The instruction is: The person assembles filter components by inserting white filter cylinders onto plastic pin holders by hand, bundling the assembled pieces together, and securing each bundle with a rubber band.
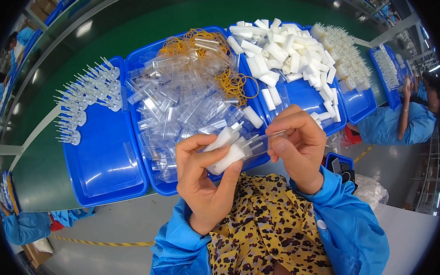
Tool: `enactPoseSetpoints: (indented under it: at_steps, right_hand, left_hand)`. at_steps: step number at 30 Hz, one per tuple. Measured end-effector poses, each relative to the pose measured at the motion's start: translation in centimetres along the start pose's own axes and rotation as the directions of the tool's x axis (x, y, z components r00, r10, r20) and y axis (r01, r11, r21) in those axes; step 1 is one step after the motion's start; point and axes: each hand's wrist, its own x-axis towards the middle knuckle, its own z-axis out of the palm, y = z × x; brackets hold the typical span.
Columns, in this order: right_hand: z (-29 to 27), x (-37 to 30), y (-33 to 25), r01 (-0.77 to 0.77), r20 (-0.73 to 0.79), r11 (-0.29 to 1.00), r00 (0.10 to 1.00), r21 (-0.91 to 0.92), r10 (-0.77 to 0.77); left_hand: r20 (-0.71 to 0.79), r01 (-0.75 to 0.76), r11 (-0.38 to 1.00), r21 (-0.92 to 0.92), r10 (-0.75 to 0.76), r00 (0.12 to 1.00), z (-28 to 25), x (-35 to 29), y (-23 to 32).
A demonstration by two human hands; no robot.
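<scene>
My left hand (202, 183) is closed around white foam-like blocks (227, 160) with thin white stems poking out of their far and right ends. Between the thumb and fingers of my right hand (302, 148) is a clear plastic sleeve (261, 144), its left end around or beside the stem tips; which of the two I cannot tell. Both hands hover over the near edge of a blue tray (169, 189) heaped with clear plastic sleeves (163, 98). Yellow rubber bands (236, 87) lie among them.
To the left, white stemmed discs (86, 97) stand in a blue tray (105, 176). Rightward, white blocks (280, 52) pile in another tray (297, 98), beside packed whitish pieces (345, 53). The trays sit on a green table (37, 172). Another person (396, 123) works at far right.
</scene>
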Motion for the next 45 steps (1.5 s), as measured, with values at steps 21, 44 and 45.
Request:
enactPoseSetpoints:
  at_steps: [21, 44, 45]
  right_hand:
    - [0.1, 1.0, 0.6, -0.059, -0.012, 0.976, 0.998, -0.209, 0.058]
    - [2.4, 0.4, 1.7, 0.079, 0.056, 0.864, 0.997, -0.497, -0.059]
    - [2.4, 0.4, 1.6, 0.07, 0.077, 0.857, 0.996, -0.511, -0.035]
  left_hand:
    - [0.189, -0.233, 0.905, 0.355, 0.175, 0.966, -1.0, 0.7, 0.9]
    - [0.091, -0.305, 0.927, 0.22, 0.292, 0.952, 0.3, -0.4, -1.9]
    - [0.079, -0.332, 0.915, 0.229, 0.322, 0.943, 0.3, -0.4, -2.0]
